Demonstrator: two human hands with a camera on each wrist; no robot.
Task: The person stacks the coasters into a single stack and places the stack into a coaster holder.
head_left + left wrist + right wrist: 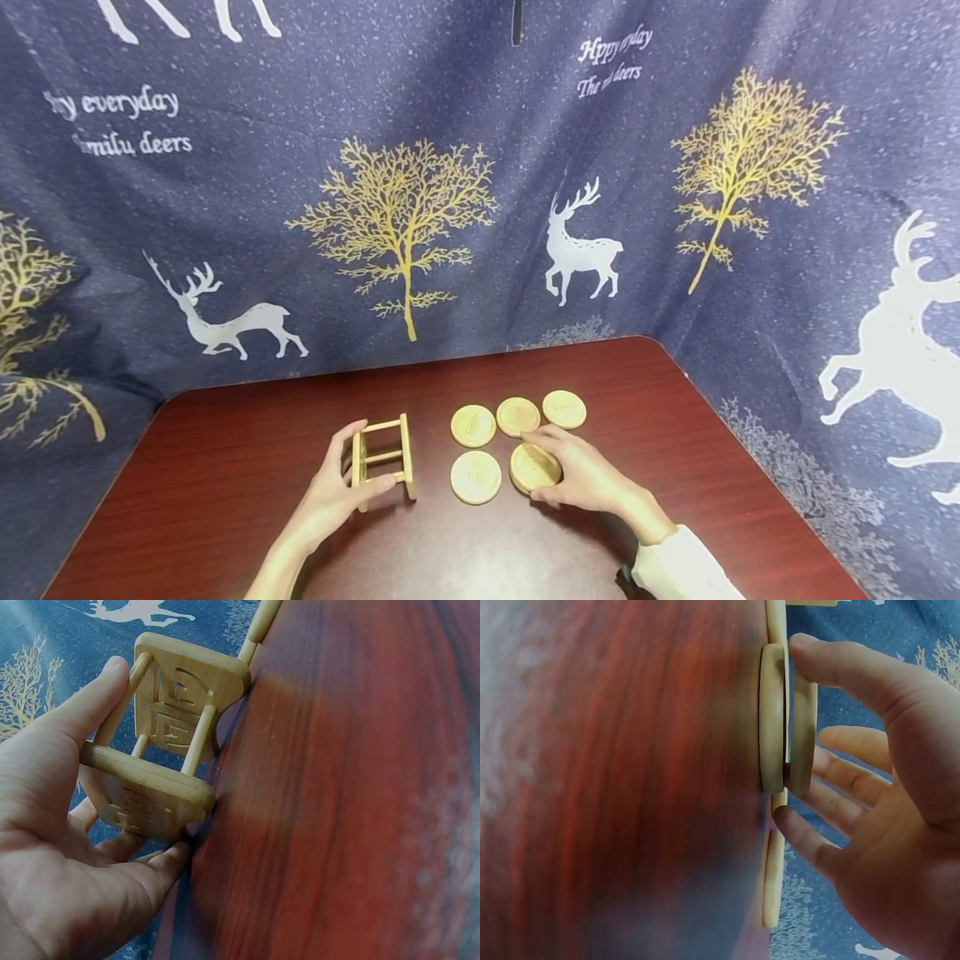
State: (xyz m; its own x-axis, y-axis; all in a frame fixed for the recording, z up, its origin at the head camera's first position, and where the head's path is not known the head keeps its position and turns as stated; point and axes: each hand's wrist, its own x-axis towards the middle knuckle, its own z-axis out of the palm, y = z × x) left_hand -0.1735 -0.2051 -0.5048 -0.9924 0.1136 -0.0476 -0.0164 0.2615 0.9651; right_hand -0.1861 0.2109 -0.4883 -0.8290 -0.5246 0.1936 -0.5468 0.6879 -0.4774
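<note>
My left hand [327, 498] grips a small wooden coaster rack [150, 780], with two carved end plates joined by thin rods. In the head view the thumb lies along its near side. My right hand [581, 473] holds a round wooden coaster [804, 739] by its edge, thumb on one side and fingers on the other. A narrow gap parts it from a second coaster [772, 720] lying flat below. To the left of that hand lies another coaster [476, 477], and in a row behind are three more: left [473, 426], middle [517, 417], right [564, 409].
The dark red wooden table [225, 467] has rounded far corners. A blue cloth [510, 167] printed with white deer and golden trees hangs behind and beside it. A white sleeve [682, 567] covers the right forearm.
</note>
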